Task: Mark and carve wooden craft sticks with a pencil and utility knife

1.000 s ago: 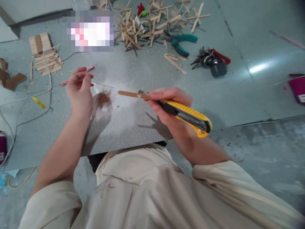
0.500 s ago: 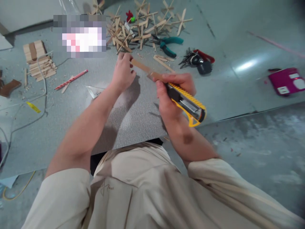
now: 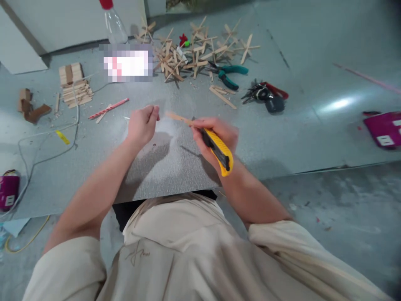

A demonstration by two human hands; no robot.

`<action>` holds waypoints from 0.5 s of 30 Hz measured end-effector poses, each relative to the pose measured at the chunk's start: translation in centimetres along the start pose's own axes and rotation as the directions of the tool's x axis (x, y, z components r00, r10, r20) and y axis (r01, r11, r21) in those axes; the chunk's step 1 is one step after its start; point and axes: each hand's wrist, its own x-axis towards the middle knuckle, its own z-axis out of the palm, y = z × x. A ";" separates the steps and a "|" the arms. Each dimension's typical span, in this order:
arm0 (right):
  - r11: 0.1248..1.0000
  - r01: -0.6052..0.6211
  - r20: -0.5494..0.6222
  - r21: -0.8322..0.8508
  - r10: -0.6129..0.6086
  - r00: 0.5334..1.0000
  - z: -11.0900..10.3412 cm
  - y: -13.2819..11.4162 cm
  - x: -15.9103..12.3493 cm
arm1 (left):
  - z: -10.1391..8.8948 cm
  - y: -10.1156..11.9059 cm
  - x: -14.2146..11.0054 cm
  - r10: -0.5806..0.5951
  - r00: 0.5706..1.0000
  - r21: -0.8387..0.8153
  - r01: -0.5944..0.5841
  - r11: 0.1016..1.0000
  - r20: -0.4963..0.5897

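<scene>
My right hand [image 3: 216, 129] is closed around a yellow-and-black utility knife [image 3: 223, 151]. A wooden craft stick [image 3: 179, 118] juts out leftward from the same fingertips, its far end blurred. To the left, my left hand [image 3: 141, 123] is curled with thumb and fingers pressed together, apart from the stick's end. Whatever those fingers pinch, if anything, is hidden. Both hands are above the grey textured table [image 3: 163, 167]. Beyond them lies a heap of craft sticks [image 3: 175, 62] joined into crossed star shapes.
Teal-handled pliers [image 3: 230, 77], loose sticks [image 3: 222, 97] and a key bunch [image 3: 263, 94] lie beyond my right hand. On the left are a red pencil [image 3: 109, 108], stacked craft sticks [image 3: 77, 93] and a cable [image 3: 77, 121]. A clear bottle [image 3: 114, 25] stands at the back.
My left hand has let go of the craft stick's far end and moved left and nearer me. My right hand has drawn nearer with knife and stick. The view has shifted.
</scene>
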 end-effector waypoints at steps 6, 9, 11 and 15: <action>1.000 0.018 0.213 0.014 -0.020 0.977 1.3 0.5 -0.6 | -2.4 -0.2 -5.3 0.222 0.975 0.100 -0.220 0.970 -0.008; 1.000 0.024 0.244 0.011 -0.025 0.969 1.6 0.9 -0.8 | -2.0 -0.3 -6.1 0.216 0.976 0.120 -0.217 0.969 0.016; 1.000 0.026 0.236 0.009 -0.028 0.971 1.6 1.2 -0.8 | -2.1 -0.8 -6.1 0.189 0.982 0.126 -0.187 0.974 -0.001; 1.000 -0.010 0.206 -0.002 0.011 0.978 1.3 1.5 -0.7 | -3.4 -2.5 -5.9 0.095 0.994 0.122 -0.088 0.989 -0.052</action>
